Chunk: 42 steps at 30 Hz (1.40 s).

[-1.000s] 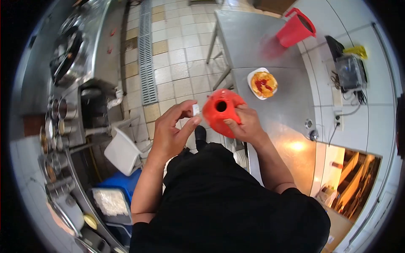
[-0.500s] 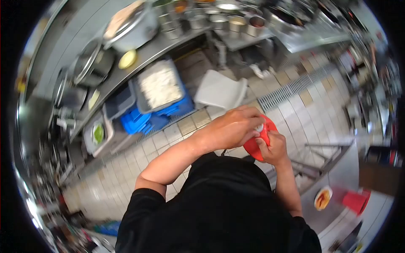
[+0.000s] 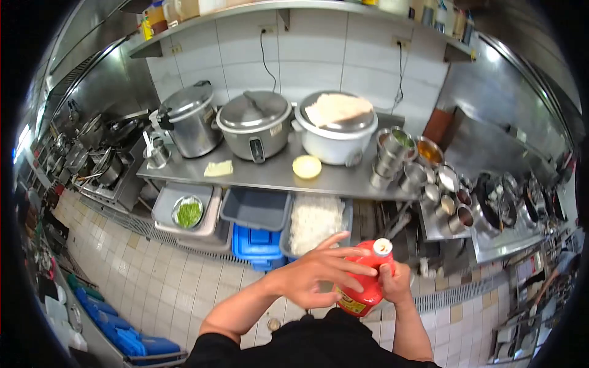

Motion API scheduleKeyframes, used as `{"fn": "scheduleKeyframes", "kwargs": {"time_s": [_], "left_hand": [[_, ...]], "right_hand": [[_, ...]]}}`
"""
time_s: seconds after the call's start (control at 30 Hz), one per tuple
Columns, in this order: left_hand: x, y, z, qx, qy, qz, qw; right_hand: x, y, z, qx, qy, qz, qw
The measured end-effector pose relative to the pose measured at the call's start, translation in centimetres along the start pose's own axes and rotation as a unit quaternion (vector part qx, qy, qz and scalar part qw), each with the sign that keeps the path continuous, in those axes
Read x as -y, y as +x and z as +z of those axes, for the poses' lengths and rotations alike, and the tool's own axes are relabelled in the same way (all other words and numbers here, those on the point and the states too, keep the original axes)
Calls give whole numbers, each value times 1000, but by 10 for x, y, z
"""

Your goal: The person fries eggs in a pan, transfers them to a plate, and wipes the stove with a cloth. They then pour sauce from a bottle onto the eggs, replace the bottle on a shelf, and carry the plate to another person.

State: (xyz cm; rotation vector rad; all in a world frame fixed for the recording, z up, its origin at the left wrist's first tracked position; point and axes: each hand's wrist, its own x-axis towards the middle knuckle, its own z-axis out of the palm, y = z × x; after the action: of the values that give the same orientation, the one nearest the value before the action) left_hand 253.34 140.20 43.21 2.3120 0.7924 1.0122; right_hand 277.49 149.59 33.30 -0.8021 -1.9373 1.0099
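Note:
My right hand (image 3: pixel 396 283) is wrapped round the handle side of a red plastic jug (image 3: pixel 363 274), near its neck. The jug leans a little, and a yellow label shows low on its front. Its white top (image 3: pixel 383 246) has small red marks on it. Across the jug's left side lies my left hand (image 3: pixel 322 273), fingers spread, its fingertips overlapping the red shoulder. Nothing shows in the left palm.
Behind the hands runs a steel counter (image 3: pixel 264 176) with a pressure cooker (image 3: pixel 191 119) and rice cookers (image 3: pixel 254 126). Below stand a tub of white food (image 3: pixel 316 224), a grey tub (image 3: pixel 256 207) and a blue bin (image 3: pixel 257 243). Metal containers (image 3: pixel 386 162) crowd the right.
The view has swung up from the floor to the counter and wall. My left hand's fingers, earlier gathered at the jug's top, are now spread beside it. My right hand keeps its hold.

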Motion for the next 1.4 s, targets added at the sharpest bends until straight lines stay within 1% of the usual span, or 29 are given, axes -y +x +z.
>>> {"fn": "scheduleKeyframes", "kwargs": {"time_s": [0.03,0.07,0.13,0.17,0.2,0.27,0.3,0.33,0.37,0.4,0.47,0.5,0.53,0.6,0.63,0.67,0.73,0.8,0.87,0.9,0.93,0.97,1.03,1.1,1.2,1.27,1.3,1.33,1.4], "left_hand": [[7,-13,-16,-45,9,-12,999],[16,-25,-31,-89,17,-25,996],[42,-52,-54,-171,-8,-93,981],[56,-66,-62,-204,-35,-121,971],[71,-79,-70,-207,-27,-117,971],[100,-104,-82,-294,-52,-158,941],[109,-115,-90,-299,-46,-160,940],[118,-124,-101,-336,-51,-193,921],[128,-134,-111,-371,-55,-223,900],[146,-150,-121,-393,-43,-237,887],[169,-176,-137,-479,-86,-291,824],[179,-193,-142,-512,-96,-309,795],[188,-210,-146,-547,-106,-323,765],[192,-248,-143,-601,-81,-360,708],[186,-265,-137,-634,-84,-391,662],[175,-281,-127,-665,-88,-419,612],[156,-313,-90,-723,-53,-437,532],[133,-344,-34,-786,-68,-444,425],[109,-363,38,-804,-49,-464,368],[99,-365,51,-810,-47,-469,349],[88,-360,69,-811,-72,-504,287],[77,-347,91,-813,-99,-531,216],[67,-316,101,-831,-82,-523,173],[60,-304,105,-823,-61,-535,178],[68,-300,88,-792,-30,-570,219],[77,-298,86,-776,-27,-583,240],[86,-304,84,-769,-17,-580,270],[92,-309,72,-752,-13,-580,314],[101,-308,53,-724,-29,-590,356]], "right_hand": [[1,19,2,-11,52,56,997],[18,49,5,-28,74,46,996],[45,111,5,-53,80,-23,995],[64,142,5,-79,58,-83,992],[78,178,5,-85,115,-128,981],[138,260,8,-179,133,-230,947],[162,308,10,-205,206,-255,922],[197,349,13,-236,141,-286,918],[217,407,17,-230,210,-315,897],[243,456,24,-276,155,-379,870],[284,563,36,-239,169,-399,869],[307,610,44,-344,80,-355,865],[327,651,54,-442,-10,-307,843],[351,716,75,-403,42,-298,864],[359,754,84,-393,44,-302,867],[362,794,93,-432,-6,-293,853],[362,849,121,-484,-77,-256,833],[369,873,130,-368,-106,-265,885],[358,908,142,-359,-158,-272,879],[347,923,147,-363,-186,-281,869],[338,937,151,-367,-208,-293,858],[330,950,153,-368,-226,-309,847],[307,972,154,-355,-266,-337,831],[284,969,165,-352,-287,-370,810],[257,899,186,-366,-258,-459,768],[223,813,209,-345,-191,-526,754],[202,754,219,-320,-150,-549,757],[173,691,230,-277,-121,-546,781],[110,575,263,-170,8,-470,866]]}}
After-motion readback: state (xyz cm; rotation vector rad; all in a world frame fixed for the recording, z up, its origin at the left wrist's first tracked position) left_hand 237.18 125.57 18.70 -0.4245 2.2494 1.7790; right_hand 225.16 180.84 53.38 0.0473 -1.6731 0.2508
